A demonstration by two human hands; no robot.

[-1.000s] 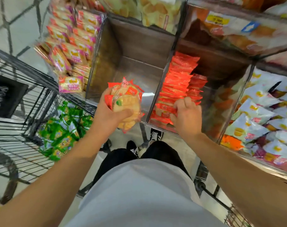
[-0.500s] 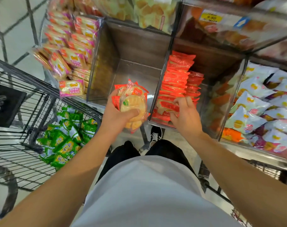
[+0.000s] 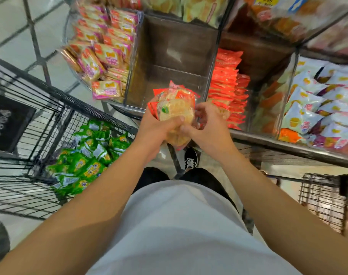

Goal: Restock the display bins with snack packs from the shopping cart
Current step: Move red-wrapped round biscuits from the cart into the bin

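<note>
Left hand [image 3: 155, 126] and right hand [image 3: 207, 126] together, both gripping snack packs [image 3: 175, 112] between them, near empty bin [image 3: 169, 56].

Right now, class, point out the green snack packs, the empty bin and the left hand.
green snack packs [image 3: 85, 155], head view, middle of pile.
empty bin [image 3: 175, 54], head view, back wall.
left hand [image 3: 155, 128], head view, back of hand.

The middle bin [image 3: 175, 62] stands open from above, its brown floor bare, with clear walls on both sides. The bin to its right [image 3: 254, 62] is packed at its left with red packs [image 3: 226, 84], though its back right part has room. Pink packs [image 3: 105, 54] fill the left bin to the rim. The wire cart [image 3: 40, 108] blocks the left side, green packs [image 3: 85, 161] heaped inside.
</note>
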